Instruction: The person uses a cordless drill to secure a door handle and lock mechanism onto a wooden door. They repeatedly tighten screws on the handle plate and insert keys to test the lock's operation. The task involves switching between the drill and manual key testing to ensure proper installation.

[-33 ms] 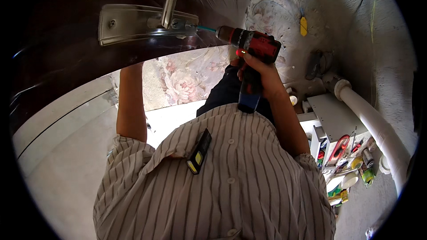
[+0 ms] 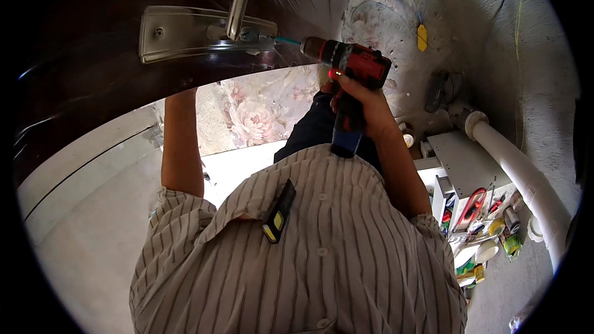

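My right hand is closed around the grip of a red and black cordless drill, thumb near its small lit lights. The drill lies nearly level, with a thin teal bit running left from the chuck to the right end of a metal handle plate. Whether the tip touches a screw there is too small to tell. From the plate, a lever handle sticks up. Plate and lever are on a dark, film-covered door. My left forearm reaches up behind the door's edge, which hides the hand.
A small flat work light hangs at my shirt pocket. To the right are a white pipe, a white cabinet, and a pile of tools. A yellow tag hangs by the wall. Floral covering lies beyond the door edge.
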Action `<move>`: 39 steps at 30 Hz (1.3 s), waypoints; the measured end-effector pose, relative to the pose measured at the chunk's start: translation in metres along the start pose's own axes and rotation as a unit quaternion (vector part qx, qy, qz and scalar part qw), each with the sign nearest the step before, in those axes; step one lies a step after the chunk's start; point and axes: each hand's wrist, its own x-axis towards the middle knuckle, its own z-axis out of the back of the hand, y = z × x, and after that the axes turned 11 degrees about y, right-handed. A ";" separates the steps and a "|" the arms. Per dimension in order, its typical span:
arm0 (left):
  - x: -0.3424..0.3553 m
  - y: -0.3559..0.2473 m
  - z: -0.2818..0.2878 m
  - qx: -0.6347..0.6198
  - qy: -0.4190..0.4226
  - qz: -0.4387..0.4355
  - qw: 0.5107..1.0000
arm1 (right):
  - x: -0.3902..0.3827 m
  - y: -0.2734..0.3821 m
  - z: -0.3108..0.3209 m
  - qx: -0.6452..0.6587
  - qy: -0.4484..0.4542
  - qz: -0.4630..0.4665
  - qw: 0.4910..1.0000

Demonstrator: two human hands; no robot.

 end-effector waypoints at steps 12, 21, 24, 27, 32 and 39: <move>0.010 0.029 0.002 0.016 -0.073 0.013 0.997 | -0.006 0.007 -0.003 -0.002 -0.006 -0.004 1.000; 0.015 0.019 0.014 0.022 -0.131 0.034 0.991 | -0.060 0.038 -0.036 -0.036 0.038 0.137 0.989; 0.020 0.021 0.016 0.019 -0.141 0.043 0.989 | -0.066 0.052 -0.066 -0.084 0.117 0.170 0.975; 0.025 0.023 0.017 0.015 -0.148 0.046 0.988 | -0.058 0.062 -0.093 -0.129 0.125 0.167 0.969; 0.029 0.028 0.016 0.009 -0.157 0.052 0.986 | -0.048 0.067 -0.116 -0.147 0.134 0.151 0.968; 0.033 0.037 0.014 0.003 -0.165 0.058 0.984 | -0.045 0.062 -0.115 -0.139 0.141 0.141 0.970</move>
